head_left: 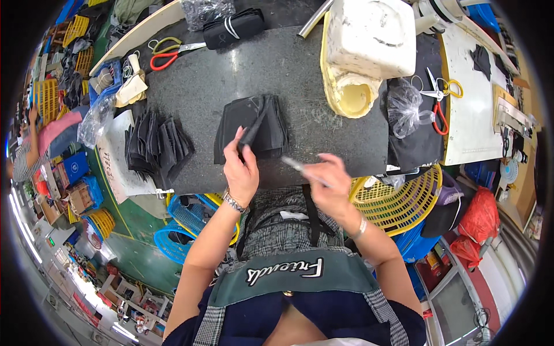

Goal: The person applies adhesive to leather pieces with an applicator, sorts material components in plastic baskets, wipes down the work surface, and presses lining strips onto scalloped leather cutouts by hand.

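Observation:
My left hand [241, 176] pinches the folded edge of a black fabric piece [249, 137] between thumb and fingers. That piece lies against a stack of black fabric pieces [232, 118] in the middle of the dark work table [196, 81]. To the right of it, my right hand [331, 184] is closed around a slim, pale, pen-like tool [293, 164]. Motion blurs the tool, so its exact kind is unclear. Its tip points toward the stack and is apart from the fabric.
Another heap of black pieces [154, 144] lies at left. Behind it are red-handled scissors [164, 59] and a black bundle [234, 29]. A white block [372, 37] with a cream-crusted cup [353, 99] stands at right, near more scissors [441, 115]. A yellow basket [398, 202] sits below the table edge.

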